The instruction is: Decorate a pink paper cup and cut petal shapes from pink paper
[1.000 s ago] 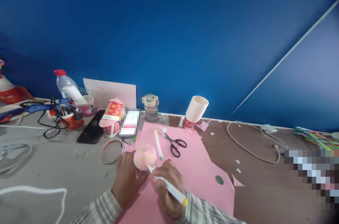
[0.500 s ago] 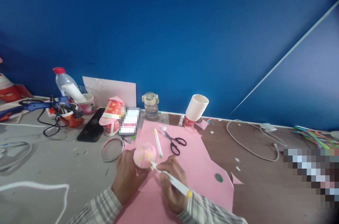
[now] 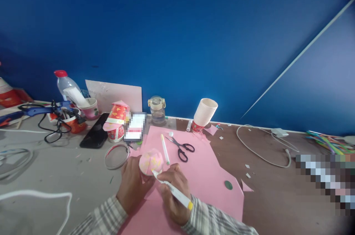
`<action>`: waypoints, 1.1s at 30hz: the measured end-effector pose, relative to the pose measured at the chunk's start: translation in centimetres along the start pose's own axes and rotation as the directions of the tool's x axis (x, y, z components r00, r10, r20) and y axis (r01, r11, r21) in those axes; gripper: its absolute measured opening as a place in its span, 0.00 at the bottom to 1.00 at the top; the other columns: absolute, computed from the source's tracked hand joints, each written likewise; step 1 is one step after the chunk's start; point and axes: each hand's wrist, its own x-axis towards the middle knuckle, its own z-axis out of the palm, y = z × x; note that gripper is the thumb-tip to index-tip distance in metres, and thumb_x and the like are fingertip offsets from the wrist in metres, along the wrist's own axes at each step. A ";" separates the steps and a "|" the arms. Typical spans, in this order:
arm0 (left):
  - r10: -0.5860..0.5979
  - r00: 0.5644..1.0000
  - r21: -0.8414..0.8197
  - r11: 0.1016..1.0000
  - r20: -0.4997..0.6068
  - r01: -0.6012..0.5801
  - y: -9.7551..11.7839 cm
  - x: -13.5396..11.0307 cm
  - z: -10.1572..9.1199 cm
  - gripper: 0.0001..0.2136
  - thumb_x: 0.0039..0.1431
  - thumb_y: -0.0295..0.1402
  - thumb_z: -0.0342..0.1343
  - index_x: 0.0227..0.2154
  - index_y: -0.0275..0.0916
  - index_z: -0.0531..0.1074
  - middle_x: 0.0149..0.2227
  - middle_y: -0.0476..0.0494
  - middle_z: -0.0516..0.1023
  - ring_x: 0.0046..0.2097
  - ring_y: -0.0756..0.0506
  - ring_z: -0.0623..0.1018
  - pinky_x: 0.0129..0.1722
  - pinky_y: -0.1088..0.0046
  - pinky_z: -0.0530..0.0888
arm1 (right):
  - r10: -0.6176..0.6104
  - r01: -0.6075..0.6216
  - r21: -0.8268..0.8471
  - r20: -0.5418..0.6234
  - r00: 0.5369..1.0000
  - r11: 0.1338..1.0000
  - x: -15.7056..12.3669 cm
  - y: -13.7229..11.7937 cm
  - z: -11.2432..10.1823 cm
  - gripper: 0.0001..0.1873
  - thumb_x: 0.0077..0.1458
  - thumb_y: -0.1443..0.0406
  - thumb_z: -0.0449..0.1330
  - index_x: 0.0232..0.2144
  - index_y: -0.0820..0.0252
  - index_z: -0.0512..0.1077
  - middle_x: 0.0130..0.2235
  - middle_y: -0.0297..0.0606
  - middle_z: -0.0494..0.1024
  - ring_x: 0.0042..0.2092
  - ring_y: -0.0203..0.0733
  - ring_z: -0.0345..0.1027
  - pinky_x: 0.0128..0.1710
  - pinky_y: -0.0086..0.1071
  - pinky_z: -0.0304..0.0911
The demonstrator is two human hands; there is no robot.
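Note:
My left hand [image 3: 135, 183] is wrapped round a paper cup whose top is a round pink paper piece [image 3: 151, 161] with yellow marks on it. Between the fingers of my right hand [image 3: 176, 192] is a white marker [image 3: 177, 194] with a yellow end, its tip touching the lower edge of the pink top. Both hands are over a large pink paper sheet [image 3: 205, 187]. Black-handled scissors [image 3: 182, 148] lie partly open just beyond, with the marker's cap or a second slim pen [image 3: 165, 149] to their left. The cup's body is mostly hidden by my fingers.
Behind on the left stand a red cup figure [image 3: 116, 120], phones [image 3: 95, 131], a tape roll [image 3: 117, 156] and a lidded water jar [image 3: 157, 110]. Stacked paper cups [image 3: 205, 113] lean near the wall. A white cable [image 3: 262, 159] and paper scraps lie to the right.
My right hand has shifted slightly left, bringing the marker tip left along the pink top. My left hand keeps its hold on the cup.

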 end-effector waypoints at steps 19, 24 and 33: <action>0.001 1.000 0.016 1.000 0.006 -0.002 -0.2 -0.1 0.1 0.16 0.35 0.42 0.56 0.30 0.45 0.64 0.22 0.55 0.64 0.28 0.44 0.69 0.30 0.64 0.67 | 0.060 -0.060 0.035 -0.008 0.998 0.998 -0.2 0.2 -0.2 0.09 0.53 0.69 0.51 0.34 0.55 0.69 0.26 0.32 0.73 0.27 0.40 0.67 0.33 0.36 0.64; 0.003 1.000 0.012 1.000 -0.003 -0.003 -0.2 0.0 0.1 0.14 0.36 0.42 0.55 0.29 0.45 0.64 0.23 0.55 0.64 0.28 0.44 0.69 0.30 0.64 0.67 | 0.057 -0.056 0.060 -0.007 0.998 0.997 -0.1 0.2 -0.2 0.08 0.54 0.67 0.51 0.34 0.56 0.69 0.26 0.32 0.73 0.27 0.40 0.67 0.33 0.36 0.64; 0.014 1.000 -0.002 1.000 -0.006 -0.014 -0.3 0.0 0.1 0.15 0.37 0.43 0.55 0.31 0.45 0.64 0.22 0.56 0.63 0.27 0.45 0.68 0.30 0.65 0.66 | 0.081 -0.081 0.068 0.004 0.997 0.994 -0.4 0.4 -0.1 0.08 0.53 0.69 0.52 0.34 0.57 0.69 0.27 0.33 0.73 0.28 0.40 0.67 0.33 0.36 0.64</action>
